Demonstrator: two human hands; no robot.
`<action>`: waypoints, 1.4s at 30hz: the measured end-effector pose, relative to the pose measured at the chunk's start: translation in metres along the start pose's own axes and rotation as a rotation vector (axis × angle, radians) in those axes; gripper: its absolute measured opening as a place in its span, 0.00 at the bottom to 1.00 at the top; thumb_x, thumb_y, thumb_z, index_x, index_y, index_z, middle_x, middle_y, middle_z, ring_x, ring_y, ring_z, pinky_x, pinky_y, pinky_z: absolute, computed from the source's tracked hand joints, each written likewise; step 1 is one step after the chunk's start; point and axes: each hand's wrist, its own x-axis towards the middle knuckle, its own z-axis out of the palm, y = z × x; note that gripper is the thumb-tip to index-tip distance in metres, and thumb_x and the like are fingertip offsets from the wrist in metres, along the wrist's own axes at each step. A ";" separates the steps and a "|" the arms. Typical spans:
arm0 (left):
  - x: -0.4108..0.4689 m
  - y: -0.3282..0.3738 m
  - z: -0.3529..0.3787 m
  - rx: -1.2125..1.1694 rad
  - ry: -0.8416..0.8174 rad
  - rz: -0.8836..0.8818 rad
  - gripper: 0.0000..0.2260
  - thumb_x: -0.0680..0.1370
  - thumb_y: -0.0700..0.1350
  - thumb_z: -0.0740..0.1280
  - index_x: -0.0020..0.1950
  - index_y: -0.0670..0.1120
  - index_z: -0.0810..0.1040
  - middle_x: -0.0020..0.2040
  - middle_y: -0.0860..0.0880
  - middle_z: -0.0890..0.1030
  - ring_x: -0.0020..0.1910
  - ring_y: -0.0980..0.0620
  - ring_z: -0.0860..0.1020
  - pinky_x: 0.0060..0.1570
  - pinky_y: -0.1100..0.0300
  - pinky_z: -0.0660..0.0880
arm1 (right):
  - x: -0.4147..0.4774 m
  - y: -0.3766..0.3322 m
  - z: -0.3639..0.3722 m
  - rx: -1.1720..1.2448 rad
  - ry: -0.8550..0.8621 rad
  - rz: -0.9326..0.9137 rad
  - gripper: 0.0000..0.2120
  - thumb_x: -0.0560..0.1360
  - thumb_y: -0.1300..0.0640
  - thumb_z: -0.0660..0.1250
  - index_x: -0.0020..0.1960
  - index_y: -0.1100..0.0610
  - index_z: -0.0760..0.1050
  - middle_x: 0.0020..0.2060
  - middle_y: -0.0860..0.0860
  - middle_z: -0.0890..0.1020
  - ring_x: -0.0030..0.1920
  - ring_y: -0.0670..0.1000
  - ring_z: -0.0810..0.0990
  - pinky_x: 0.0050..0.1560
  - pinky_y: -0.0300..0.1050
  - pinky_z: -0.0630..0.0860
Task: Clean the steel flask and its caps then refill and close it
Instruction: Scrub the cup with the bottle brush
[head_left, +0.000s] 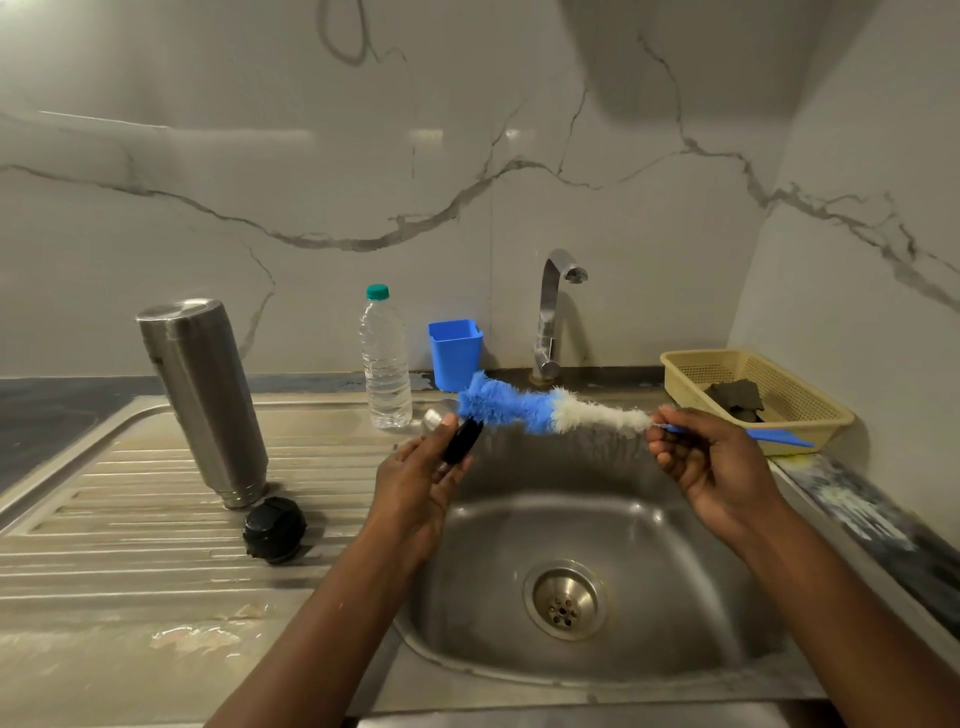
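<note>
Head view, over the sink (649, 571): my left hand (421, 478) grips a black-and-steel cap (460, 439), and my right hand (711, 467), held apart from it, pinches the bottle brush (540, 410) by its stem — blue bristles touching that cap. Left of my left hand the steel flask (208, 395) stands mouth-down on the drainboard (130, 545), a round black cap (274, 529) just beside it. Beyond my hands — water bottle (385, 364), blue cup (455, 353), tap (550, 312).
</note>
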 end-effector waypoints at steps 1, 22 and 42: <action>0.000 0.001 0.000 -0.018 0.002 -0.002 0.18 0.77 0.43 0.75 0.64 0.37 0.80 0.58 0.39 0.87 0.60 0.44 0.86 0.63 0.50 0.80 | 0.000 0.001 0.000 0.003 0.002 0.004 0.07 0.81 0.63 0.66 0.46 0.64 0.80 0.32 0.56 0.83 0.29 0.47 0.82 0.29 0.35 0.79; -0.003 -0.002 0.006 -0.064 -0.029 -0.009 0.13 0.85 0.41 0.65 0.68 0.38 0.77 0.59 0.37 0.86 0.63 0.42 0.85 0.69 0.46 0.77 | -0.004 0.007 0.008 0.068 -0.005 0.011 0.07 0.80 0.63 0.67 0.45 0.64 0.81 0.34 0.56 0.84 0.32 0.48 0.84 0.32 0.36 0.81; 0.003 -0.004 0.001 0.026 -0.001 0.012 0.16 0.80 0.41 0.72 0.68 0.39 0.79 0.60 0.39 0.86 0.65 0.40 0.83 0.73 0.44 0.74 | -0.005 0.012 0.012 0.040 -0.072 0.051 0.07 0.81 0.63 0.66 0.48 0.65 0.81 0.36 0.57 0.85 0.34 0.49 0.85 0.33 0.37 0.82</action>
